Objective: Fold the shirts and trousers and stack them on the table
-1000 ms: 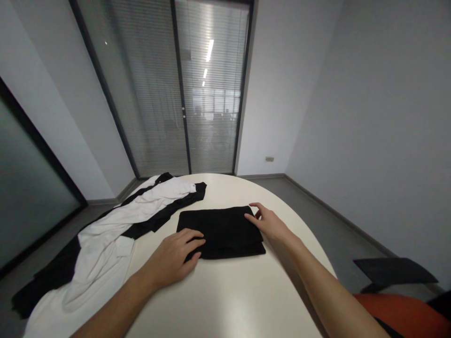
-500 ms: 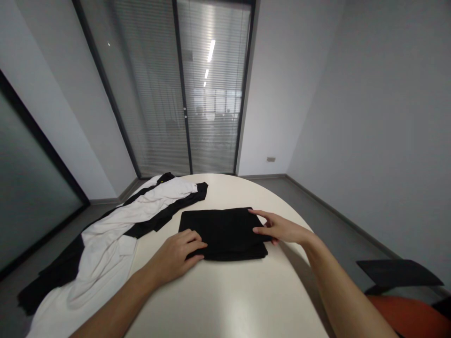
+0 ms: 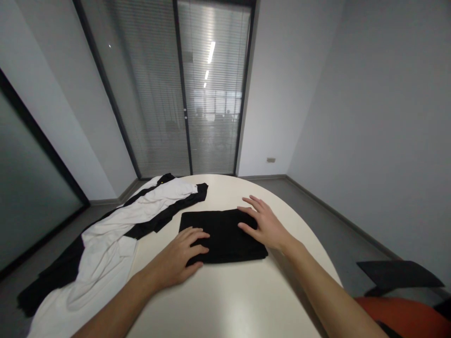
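Note:
A folded black garment (image 3: pixel 221 234) lies flat on the pale table (image 3: pixel 225 291) in front of me; its exact kind is hidden by the folding. Across its left side rests my left hand (image 3: pixel 185 253), fingers spread and holding nothing. My right hand (image 3: pixel 264 223) is over the garment's right edge, open, its fingers apart and pointing left and away. Whether the right fingertips touch the cloth I cannot tell.
White clothing (image 3: pixel 109 253) and black clothing (image 3: pixel 158 218) lie in a loose heap along the table's left side, partly over its edge. An orange-red chair (image 3: pixel 405 314) with a black back stands at lower right. A glass partition (image 3: pixel 214 117) with blinds is beyond the table.
My right hand has let go of the garment's right edge and moved left and up over it. That edge now lies flatter. My left fingers have spread on the cloth.

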`<state>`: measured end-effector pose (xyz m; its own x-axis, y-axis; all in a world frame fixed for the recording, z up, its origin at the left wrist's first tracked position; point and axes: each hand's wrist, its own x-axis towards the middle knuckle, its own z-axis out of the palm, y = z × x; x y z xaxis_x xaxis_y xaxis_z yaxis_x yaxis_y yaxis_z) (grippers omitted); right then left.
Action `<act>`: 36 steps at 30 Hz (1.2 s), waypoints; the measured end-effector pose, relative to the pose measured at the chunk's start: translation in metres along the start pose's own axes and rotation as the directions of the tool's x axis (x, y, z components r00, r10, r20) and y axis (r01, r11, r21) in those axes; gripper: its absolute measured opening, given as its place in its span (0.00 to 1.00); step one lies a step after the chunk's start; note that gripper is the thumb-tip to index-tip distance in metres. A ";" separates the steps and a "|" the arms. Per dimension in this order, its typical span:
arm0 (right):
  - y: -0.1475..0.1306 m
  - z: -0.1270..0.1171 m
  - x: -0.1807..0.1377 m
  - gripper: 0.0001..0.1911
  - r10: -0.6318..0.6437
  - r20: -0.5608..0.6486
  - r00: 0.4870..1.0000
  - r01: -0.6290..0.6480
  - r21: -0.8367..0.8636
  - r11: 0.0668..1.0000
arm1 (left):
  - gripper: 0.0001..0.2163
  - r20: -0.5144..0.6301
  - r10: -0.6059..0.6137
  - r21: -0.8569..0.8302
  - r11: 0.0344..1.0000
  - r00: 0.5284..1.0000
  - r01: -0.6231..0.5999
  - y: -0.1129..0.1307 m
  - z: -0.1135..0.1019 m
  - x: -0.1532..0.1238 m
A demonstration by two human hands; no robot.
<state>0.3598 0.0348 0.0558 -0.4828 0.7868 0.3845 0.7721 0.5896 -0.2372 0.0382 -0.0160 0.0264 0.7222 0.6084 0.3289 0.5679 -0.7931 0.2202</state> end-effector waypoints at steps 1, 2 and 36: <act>-0.005 0.004 0.001 0.31 -0.024 0.037 0.999 0.024 0.017 1.000 | 0.14 0.006 -0.007 -0.006 1.000 1.000 0.007 0.000 0.001 -0.001; -0.009 0.008 0.001 0.34 -0.039 0.108 0.993 0.034 0.049 0.998 | 0.14 0.012 -0.018 -0.016 1.000 1.000 0.018 -0.001 0.002 -0.001; -0.031 0.016 0.003 0.32 -0.319 0.263 0.911 0.267 0.214 0.940 | 0.34 -0.001 -0.149 -0.010 0.989 0.989 0.149 -0.015 0.004 -0.008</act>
<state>0.3276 0.0214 0.0495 -0.7942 0.5767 0.1914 0.5081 0.8031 -0.3114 0.0256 -0.0087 0.0171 0.6293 0.7198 0.2931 0.6651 -0.6939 0.2759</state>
